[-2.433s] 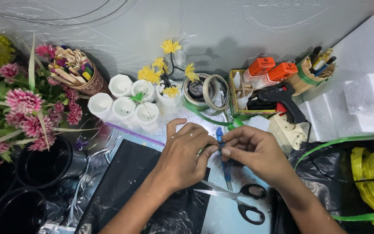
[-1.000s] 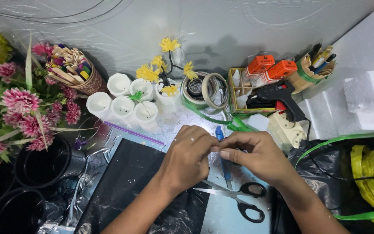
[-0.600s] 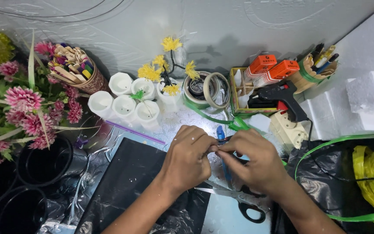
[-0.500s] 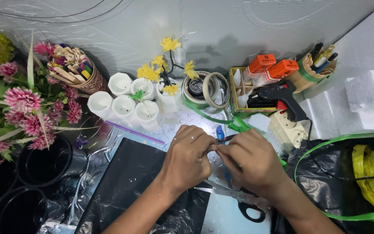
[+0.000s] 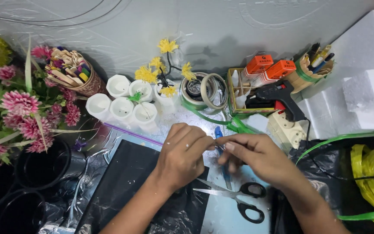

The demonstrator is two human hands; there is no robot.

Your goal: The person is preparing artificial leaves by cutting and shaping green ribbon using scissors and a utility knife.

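Left hand (image 5: 182, 155) and right hand (image 5: 256, 154) meet fingertip to fingertip, pinching something too small to identify, beside a blue plastic tool (image 5: 218, 132). 6 white foam cups (image 5: 122, 105) hold yellow paper flowers (image 5: 168, 46); a brown woven cup (image 5: 91, 86) holds wooden sticks (image 5: 63, 65).

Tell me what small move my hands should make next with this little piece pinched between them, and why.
Probably lift both hands a little and keep the pinch. The left hand and right hand meet fingertip to fingertip right above the blue tool and the open scissors, so whatever they pinch, too small to make out, has little room to turn there.
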